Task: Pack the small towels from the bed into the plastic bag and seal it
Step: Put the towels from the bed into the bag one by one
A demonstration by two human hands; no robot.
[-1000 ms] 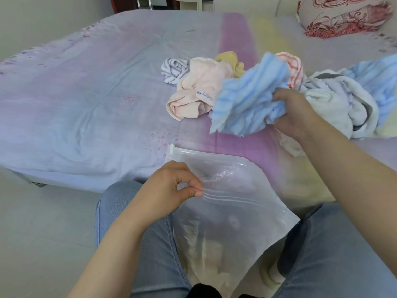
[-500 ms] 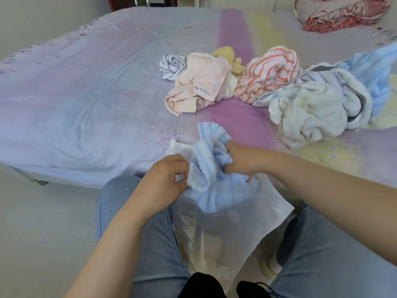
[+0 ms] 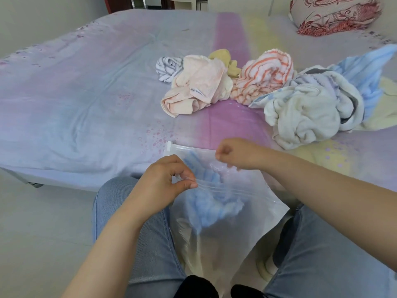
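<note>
pinching the near lip of a clear zip-seal plastic bag [image 3: 225, 229], the left hand [image 3: 163, 186] has thumb and forefinger clamped on the zipper strip, while the right hand [image 3: 234, 153] has its fingers together on the far lip, holding the mouth apart. between and just below both sets of fingers, a light blue towel [image 3: 211, 203] sits inside the bag. beyond the fingers, more small towels [image 3: 264, 82] lie heaped on the bed [image 3: 86, 93].
</note>
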